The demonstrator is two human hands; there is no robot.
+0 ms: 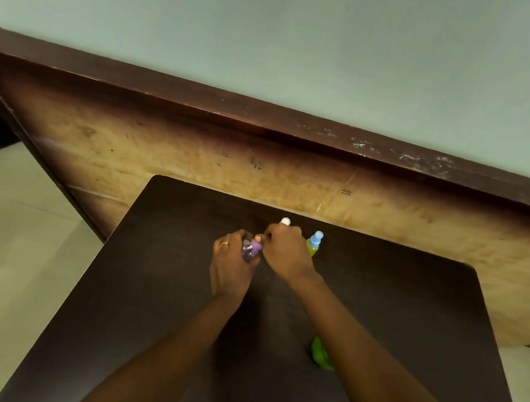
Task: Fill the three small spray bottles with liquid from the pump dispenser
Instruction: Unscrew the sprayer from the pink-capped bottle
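Note:
My left hand (230,265), a ring on one finger, grips a small clear spray bottle with a purple top (251,248) above the dark table (153,287). My right hand (287,253) pinches the purple top of that bottle from the right. Behind my right hand stands a bottle of which only a white cap (285,221) shows. To its right stands a small spray bottle with green liquid and a blue top (314,243). A green object (320,353), partly hidden by my right forearm, lies nearer on the table; what it is I cannot tell.
A large wooden board (261,167) leans against the pale wall behind the table's far edge. Light floor tiles (0,252) show to the left and at the far right.

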